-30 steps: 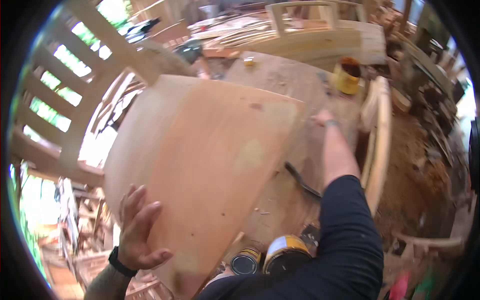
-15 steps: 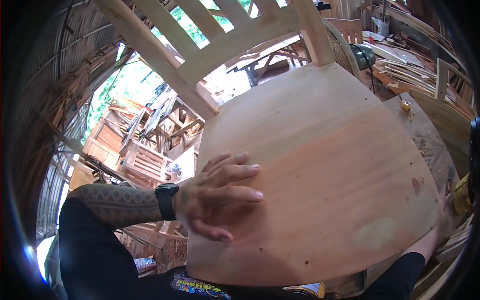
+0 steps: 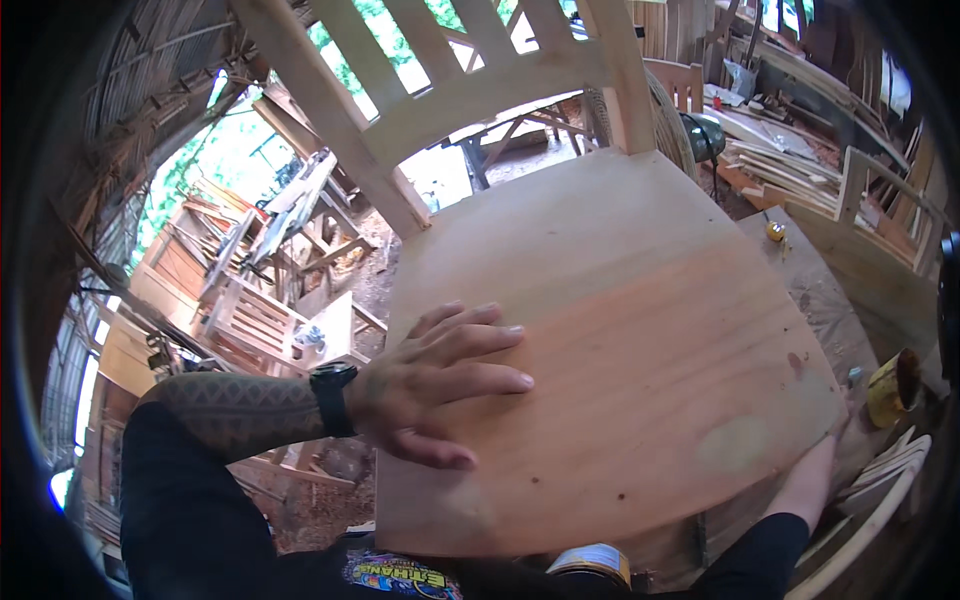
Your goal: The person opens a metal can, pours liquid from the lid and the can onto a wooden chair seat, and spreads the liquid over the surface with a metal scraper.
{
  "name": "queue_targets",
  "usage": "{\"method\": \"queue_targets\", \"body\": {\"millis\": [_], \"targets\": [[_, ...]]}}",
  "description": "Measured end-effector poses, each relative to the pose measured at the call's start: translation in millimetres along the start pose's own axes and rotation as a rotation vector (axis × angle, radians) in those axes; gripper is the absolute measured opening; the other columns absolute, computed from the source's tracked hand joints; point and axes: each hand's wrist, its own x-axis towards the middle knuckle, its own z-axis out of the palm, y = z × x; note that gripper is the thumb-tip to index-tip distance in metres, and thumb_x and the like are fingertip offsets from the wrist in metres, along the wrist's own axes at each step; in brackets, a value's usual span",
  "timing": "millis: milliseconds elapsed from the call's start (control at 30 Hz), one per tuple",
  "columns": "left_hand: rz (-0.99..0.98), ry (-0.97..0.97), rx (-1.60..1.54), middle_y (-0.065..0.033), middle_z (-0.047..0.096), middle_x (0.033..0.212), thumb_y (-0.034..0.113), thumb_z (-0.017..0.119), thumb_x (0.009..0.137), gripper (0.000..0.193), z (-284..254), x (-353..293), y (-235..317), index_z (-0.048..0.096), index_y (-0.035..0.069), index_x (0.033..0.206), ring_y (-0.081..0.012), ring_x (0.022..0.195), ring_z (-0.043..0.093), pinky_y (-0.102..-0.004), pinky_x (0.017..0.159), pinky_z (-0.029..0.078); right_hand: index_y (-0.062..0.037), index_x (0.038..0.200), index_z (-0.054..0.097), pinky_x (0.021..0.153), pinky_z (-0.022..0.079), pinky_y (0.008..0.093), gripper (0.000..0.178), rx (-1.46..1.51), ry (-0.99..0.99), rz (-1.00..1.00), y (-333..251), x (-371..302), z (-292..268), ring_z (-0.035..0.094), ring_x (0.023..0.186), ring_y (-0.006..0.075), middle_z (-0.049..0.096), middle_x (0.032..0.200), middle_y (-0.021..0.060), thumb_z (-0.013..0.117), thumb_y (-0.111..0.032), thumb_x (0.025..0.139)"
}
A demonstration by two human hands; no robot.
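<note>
Brightly marked with yellow lettering (image 3: 415,576) on dark clothing (image 3: 195,490); seen resting left hand (image 3: 440,385), spread and unclenched, on a wooden chair seat (image 3: 620,345) at centre, pale and reddish with dark specks (image 3: 620,496). Cannot tell the grip of right hand (image 3: 835,434), mostly hidden past the right corner. Pictured amid workshop timber (image 3: 785,165).

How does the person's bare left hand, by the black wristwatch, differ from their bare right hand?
The left hand shows fully, fingers spread over the pale wooden chair seat; the right hand is mostly hidden at the seat's right edge. The left forearm is tattooed, while the visible right forearm looks plain. Both hands are bare and at the same seat.
</note>
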Motion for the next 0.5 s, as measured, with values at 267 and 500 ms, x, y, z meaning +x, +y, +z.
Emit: {"method": "queue_targets", "body": {"millis": [267,500], "targets": [[-0.032,0.122,-0.002,-0.0211,0.045,0.174,0.072,0.078,0.094,0.087,-2.0,-34.0,6.0,0.060,0.022,0.163,-0.0523,0.167,0.030,-0.0724,0.134,0.019,-0.0041,0.144,0.057,0.102,0.057,0.0589,0.054,-0.206,0.046,-0.192,-93.1,-80.2,-53.9,0.075,0.119,0.0485,0.076,0.128,0.0279,0.067,-0.037,0.103],[0.099,0.432,-0.080,-0.0154,0.063,0.157,0.066,0.078,0.098,0.070,12.0,-62.2,-17.3,0.068,0.019,0.149,-0.0471,0.161,0.042,-0.0666,0.133,0.027,-0.0041,0.100,0.061,0.092,0.059,0.0474,0.022,-0.225,0.376,-0.398,-246.8,-264.4,-194.0,0.076,0.097,0.0370,0.073,0.094,0.0179,0.069,-0.024,0.102]]}}
